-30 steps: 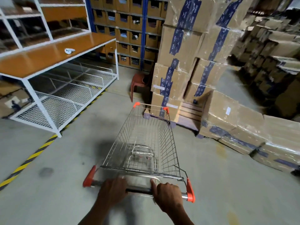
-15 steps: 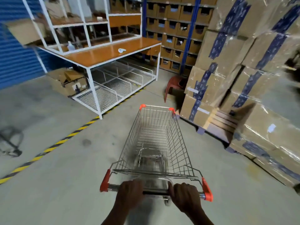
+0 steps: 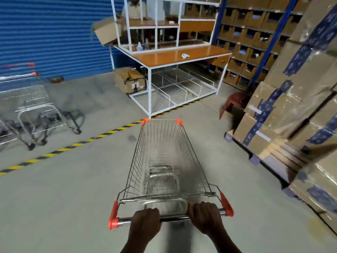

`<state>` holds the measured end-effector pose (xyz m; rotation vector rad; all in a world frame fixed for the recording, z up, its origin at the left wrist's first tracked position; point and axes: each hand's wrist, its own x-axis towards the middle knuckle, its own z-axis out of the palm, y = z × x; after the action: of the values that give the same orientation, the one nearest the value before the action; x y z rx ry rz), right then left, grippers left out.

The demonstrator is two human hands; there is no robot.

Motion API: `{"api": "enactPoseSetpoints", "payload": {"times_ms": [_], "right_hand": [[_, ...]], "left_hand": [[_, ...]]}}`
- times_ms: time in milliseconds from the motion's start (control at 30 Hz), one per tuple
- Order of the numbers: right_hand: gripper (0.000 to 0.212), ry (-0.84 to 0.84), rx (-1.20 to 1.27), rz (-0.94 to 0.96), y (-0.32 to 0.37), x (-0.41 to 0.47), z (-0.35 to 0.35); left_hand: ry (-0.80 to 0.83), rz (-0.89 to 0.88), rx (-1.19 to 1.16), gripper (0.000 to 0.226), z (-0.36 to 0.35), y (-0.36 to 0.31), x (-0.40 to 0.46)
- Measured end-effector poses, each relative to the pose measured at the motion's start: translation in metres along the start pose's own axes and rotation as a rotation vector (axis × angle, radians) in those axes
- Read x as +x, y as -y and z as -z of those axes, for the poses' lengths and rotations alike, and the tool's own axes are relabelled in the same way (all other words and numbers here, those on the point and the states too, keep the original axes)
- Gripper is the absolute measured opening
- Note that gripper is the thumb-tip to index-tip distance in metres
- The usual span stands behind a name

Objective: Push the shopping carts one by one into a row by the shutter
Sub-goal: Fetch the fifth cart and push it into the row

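An empty wire shopping cart [image 3: 164,161] with orange corner caps stands right in front of me on the concrete floor, nose pointing away. My left hand [image 3: 145,222] and my right hand [image 3: 205,217] both grip its metal handle bar [image 3: 173,217]. The blue shutter [image 3: 52,35] fills the far left wall. Parked carts [image 3: 27,103] with orange-tipped handles stand together in front of the shutter at the left edge, blurred.
A white-framed workbench [image 3: 175,57] with an orange top stands ahead, an open cardboard box [image 3: 129,80] beside it. Stacked taped cartons [image 3: 291,110] on pallets line the right side. A red stool [image 3: 233,103] sits by them. Yellow-black floor tape [image 3: 73,145] runs diagonally.
The cart and my view have swung to the left. The blue shutter and the parked carts have come into view, and the cartons have shifted to the right edge.
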<state>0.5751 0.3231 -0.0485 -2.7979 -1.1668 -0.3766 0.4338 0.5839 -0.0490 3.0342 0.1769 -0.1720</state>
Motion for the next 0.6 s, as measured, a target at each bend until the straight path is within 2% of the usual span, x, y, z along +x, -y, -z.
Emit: {"api": "enactPoseSetpoints", "payload": {"times_ms": [100, 200, 233, 333, 400, 500, 600], "right_hand": [[0.014, -0.065, 0.062, 0.082, 0.019, -0.003, 0.006], [0.003, -0.157, -0.007, 0.21, 0.024, -0.002, 0.003], [0.013, -0.14, -0.022, 0.234, 0.026, 0.001, 0.001], [0.046, -0.033, -0.008, 0.134, 0.029, 0.013, -0.005], [0.047, 0.038, 0.069, 0.066, 0.034, 0.023, 0.0], [0.042, 0.224, 0.055, 0.085, 0.03, 0.027, 0.0], [0.052, 0.372, 0.035, 0.054, 0.027, 0.034, 0.004]], "left_hand": [[0.077, 0.141, -0.057, 0.014, 0.003, -0.013, -0.025], [0.085, 0.233, 0.029, 0.016, 0.005, -0.027, -0.043], [0.129, 0.252, 0.039, 0.017, 0.01, -0.032, -0.049], [0.07, 0.308, 0.012, 0.028, 0.02, -0.039, -0.052], [0.127, 0.334, 0.016, 0.025, 0.022, -0.039, -0.052], [0.157, 0.374, 0.078, 0.034, 0.014, -0.04, -0.052], [0.033, 0.368, 0.111, 0.039, 0.021, -0.048, -0.046]]}}
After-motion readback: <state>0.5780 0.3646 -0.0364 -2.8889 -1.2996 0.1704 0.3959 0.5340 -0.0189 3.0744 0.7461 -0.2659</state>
